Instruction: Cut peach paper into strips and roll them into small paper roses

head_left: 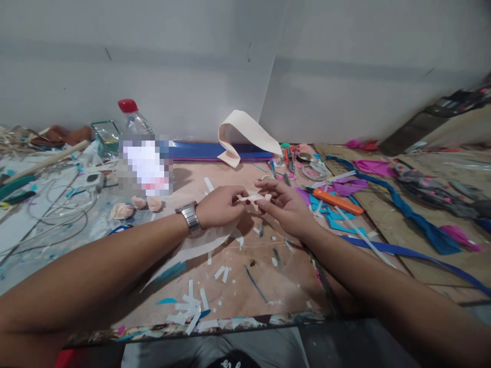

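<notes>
A narrow pale peach strip stretches between my two hands above the middle of the table. Fingers of my left hand, with a metal watch at its wrist, pinch one end. Thumb and fingers of my right hand close on the other end, where the strip looks bunched or rolled; the fingers partly hide it. To the left lie a peach rolled flower and two smaller peach pieces. Behind my hands a wide cream strip stands curled.
An orange utility knife rests on blue scraps to the right, near a long blue strip. A red-capped bottle and a white cable are on the left. White paper scraps litter the table's front edge.
</notes>
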Tool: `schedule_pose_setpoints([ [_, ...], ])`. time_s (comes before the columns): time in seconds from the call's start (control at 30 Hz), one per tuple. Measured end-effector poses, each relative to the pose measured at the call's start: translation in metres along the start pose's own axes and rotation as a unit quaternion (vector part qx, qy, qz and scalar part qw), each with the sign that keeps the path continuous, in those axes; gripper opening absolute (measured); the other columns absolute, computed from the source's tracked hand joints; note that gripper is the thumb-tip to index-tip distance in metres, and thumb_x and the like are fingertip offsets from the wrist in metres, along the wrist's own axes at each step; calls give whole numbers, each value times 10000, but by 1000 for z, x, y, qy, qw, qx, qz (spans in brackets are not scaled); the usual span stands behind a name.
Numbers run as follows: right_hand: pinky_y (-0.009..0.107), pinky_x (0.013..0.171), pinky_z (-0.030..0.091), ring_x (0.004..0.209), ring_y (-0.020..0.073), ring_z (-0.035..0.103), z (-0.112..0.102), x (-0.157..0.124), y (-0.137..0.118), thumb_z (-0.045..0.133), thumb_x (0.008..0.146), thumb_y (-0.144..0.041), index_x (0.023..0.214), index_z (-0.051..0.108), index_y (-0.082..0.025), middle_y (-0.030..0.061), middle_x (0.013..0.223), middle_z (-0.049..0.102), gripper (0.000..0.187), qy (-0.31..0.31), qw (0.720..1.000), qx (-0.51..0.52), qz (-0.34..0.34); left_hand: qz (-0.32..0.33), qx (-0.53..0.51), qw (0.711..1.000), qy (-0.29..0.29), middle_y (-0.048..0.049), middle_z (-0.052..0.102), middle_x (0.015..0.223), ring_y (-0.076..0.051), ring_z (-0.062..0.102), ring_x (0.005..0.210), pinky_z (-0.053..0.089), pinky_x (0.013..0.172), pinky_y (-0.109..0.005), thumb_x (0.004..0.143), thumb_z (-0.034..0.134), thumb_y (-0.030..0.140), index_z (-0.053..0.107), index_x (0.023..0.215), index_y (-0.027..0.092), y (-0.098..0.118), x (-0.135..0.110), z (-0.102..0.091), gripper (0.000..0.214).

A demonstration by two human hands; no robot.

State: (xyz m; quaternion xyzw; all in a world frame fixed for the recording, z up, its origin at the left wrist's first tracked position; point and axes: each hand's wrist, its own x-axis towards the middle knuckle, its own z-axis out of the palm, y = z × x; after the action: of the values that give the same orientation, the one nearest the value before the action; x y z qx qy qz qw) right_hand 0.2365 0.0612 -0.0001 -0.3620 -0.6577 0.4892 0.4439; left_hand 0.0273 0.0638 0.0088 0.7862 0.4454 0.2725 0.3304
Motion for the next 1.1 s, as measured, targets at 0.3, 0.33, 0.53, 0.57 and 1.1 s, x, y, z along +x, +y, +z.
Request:
schedule_pose_setpoints([
  [0.3, 262, 577, 559, 669, 134, 613, 3, -2, 0, 773, 850, -490, 1195, 621, -251, -4, 823, 646, 446, -43, 995, 67, 54, 22, -10, 1000, -15, -4, 615, 686, -143, 512, 639, 325, 593, -259, 899, 484, 271, 632, 717, 172, 1, 0, -1, 255],
  [0.33, 266, 608, 564, 717, 144, 629, 2, -3, 0, 800, 830, -470, 1220, 614, -253, 6, 857, 650, 483, -52, 995, 65, 45, 3, -17, 1000, -14, -2, 608, 661, -142, 503, 613, 310, 572, -260, 897, 479, 274, 633, 713, 174, 1, 0, -2, 260],
  [0.53, 303, 785, 552, 900, 174, 641, -1, -7, 2, 837, 803, -306, 1315, 606, -298, 33, 1002, 651, 562, -84, 992, -80, -50, -65, 3, 998, -7, 5, 517, 508, -137, 438, 492, 249, 524, -282, 863, 465, 268, 577, 595, 185, 3, 1, -5, 303],
  [0.57, 312, 786, 549, 892, 176, 639, -2, -7, 1, 796, 841, -300, 1314, 618, -302, 36, 1001, 654, 506, -82, 988, -109, -67, -69, 17, 997, -7, 0, 524, 510, -138, 437, 490, 249, 527, -286, 859, 472, 271, 578, 585, 185, 3, 2, -6, 307],
  [1.1, 254, 583, 469, 610, 111, 575, -8, 9, 3, 756, 846, -544, 973, 719, -207, -8, 770, 641, 363, 87, 996, 21, 17, -76, -154, 969, -180, 32, 482, 502, -78, 365, 437, 245, 448, -238, 824, 670, 544, 523, 559, 175, 14, -3, -11, 478],
])
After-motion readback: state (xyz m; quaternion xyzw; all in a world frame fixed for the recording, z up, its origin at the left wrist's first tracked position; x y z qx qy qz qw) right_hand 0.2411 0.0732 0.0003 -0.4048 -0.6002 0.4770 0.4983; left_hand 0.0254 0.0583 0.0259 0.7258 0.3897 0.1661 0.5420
